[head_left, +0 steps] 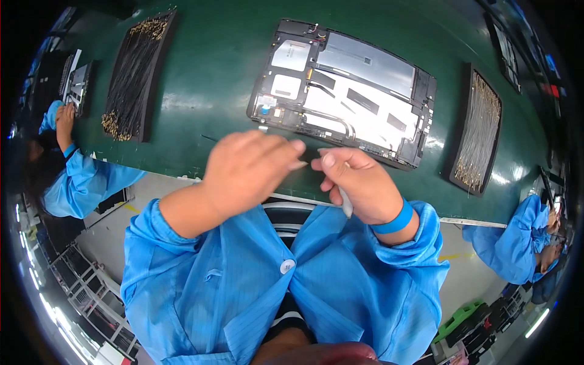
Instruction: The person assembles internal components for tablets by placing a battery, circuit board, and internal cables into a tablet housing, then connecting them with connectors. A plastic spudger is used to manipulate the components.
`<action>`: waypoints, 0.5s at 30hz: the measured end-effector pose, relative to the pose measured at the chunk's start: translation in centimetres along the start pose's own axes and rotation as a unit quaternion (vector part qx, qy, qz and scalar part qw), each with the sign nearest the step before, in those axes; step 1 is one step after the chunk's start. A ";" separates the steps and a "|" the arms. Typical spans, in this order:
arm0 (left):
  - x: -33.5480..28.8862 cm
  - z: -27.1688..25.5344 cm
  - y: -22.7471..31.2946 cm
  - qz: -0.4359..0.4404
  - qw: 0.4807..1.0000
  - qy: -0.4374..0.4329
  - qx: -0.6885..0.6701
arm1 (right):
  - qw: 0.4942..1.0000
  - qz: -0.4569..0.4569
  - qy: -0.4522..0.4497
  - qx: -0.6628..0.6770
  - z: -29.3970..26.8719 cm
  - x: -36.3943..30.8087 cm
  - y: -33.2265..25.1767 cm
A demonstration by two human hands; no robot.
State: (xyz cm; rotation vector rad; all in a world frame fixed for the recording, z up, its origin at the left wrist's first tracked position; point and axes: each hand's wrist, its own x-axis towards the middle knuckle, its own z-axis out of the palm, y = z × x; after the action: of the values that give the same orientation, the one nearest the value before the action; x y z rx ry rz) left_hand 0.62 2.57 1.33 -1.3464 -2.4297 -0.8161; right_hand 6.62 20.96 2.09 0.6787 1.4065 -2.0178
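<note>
My left hand (246, 170) is over the near edge of the green table, its fingers curled together. Whether anything small is pinched in them is hidden. Just right of it, my right hand (362, 182) grips a slim pale pen-like tool (347, 204), whose blunt end sticks out below the palm. The fingertips of both hands face each other, a small gap apart. Beyond them lies an opened flat electronic device (359, 97), its silver plates, black frame and thin cables exposed. Neither hand touches it. A thin dark piece (208, 138) shows beside my left hand.
On the green table (201, 79), a black tray of dark cables (131, 82) with gold ends stands at left. Another tray of grey cables (477, 131) is at right. Co-workers in blue sleeves (85, 182) sit at both sides.
</note>
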 end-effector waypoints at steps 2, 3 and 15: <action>0.0 0.8 0.3 0.018 0.999 -0.006 -0.032 | 0.996 0.022 -0.051 0.063 0.2 0.2 0.6; -0.2 1.0 0.4 0.015 0.999 -0.005 -0.033 | 0.995 0.021 -0.058 0.083 0.5 0.1 0.5; 1.6 2.2 0.2 -0.070 0.996 -0.047 0.026 | 0.927 -0.293 0.182 0.145 0.8 1.1 -2.4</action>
State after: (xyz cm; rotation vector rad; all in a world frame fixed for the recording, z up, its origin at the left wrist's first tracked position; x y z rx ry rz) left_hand 0.07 5.05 0.33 -1.2347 -2.6237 -0.7322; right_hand 4.05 20.64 3.13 0.8708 1.6838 -2.7157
